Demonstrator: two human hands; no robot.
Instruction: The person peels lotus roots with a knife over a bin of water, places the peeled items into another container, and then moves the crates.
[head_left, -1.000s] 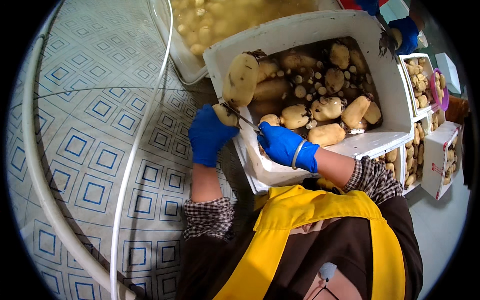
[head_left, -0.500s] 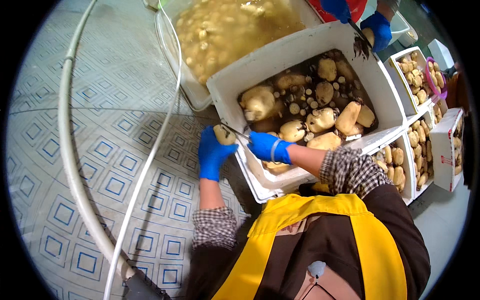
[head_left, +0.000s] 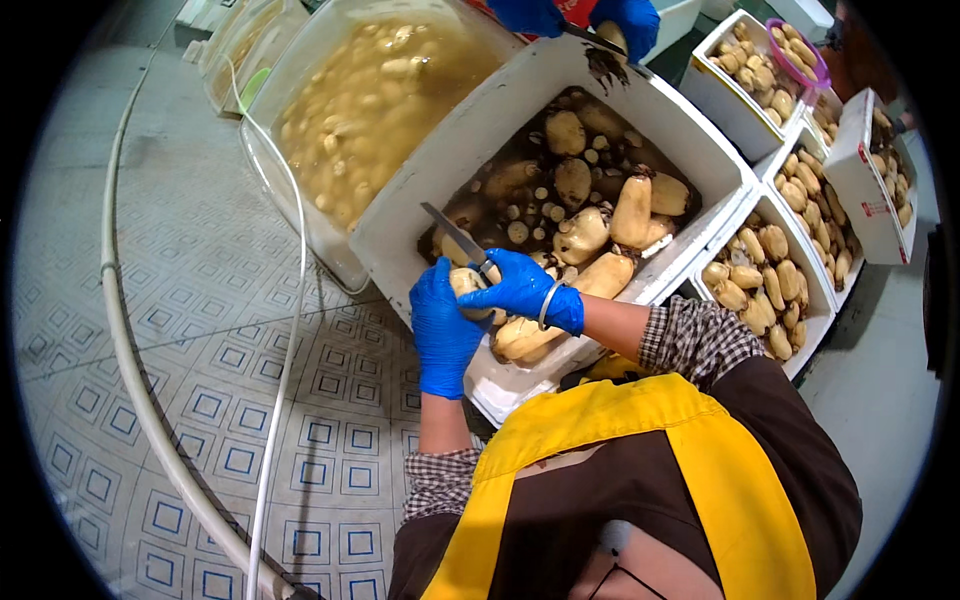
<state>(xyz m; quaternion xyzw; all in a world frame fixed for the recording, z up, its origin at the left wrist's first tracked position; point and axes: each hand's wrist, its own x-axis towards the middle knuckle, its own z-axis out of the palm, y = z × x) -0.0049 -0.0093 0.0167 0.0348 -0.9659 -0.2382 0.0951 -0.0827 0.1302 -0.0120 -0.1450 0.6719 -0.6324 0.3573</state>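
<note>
My left hand (head_left: 445, 330), in a blue glove, is closed round a short pale lotus root (head_left: 466, 284) above the near left edge of a white foam box (head_left: 408, 222). My right hand (head_left: 525, 288), also blue-gloved, grips a knife (head_left: 455, 233) whose blade points up and to the left, past the held root. The right fingers touch or nearly touch that root; the exact contact is hidden. Several lotus roots (head_left: 631, 212) and small round cut ends (head_left: 517, 232) lie in dark water inside the box.
Beyond the box on the left stands a clear tub (head_left: 257, 165) of cloudy water and roots. A co-worker's gloved hand (head_left: 627, 22) holds a root with a knife at the far rim. Foam boxes (head_left: 716, 98) of roots line the right. Hoses (head_left: 112, 240) cross the tiled floor.
The view has shifted, so the box sits further left. The knife has swung from lying across the root to pointing up and away. My hands are closer together and nearer the box.
</note>
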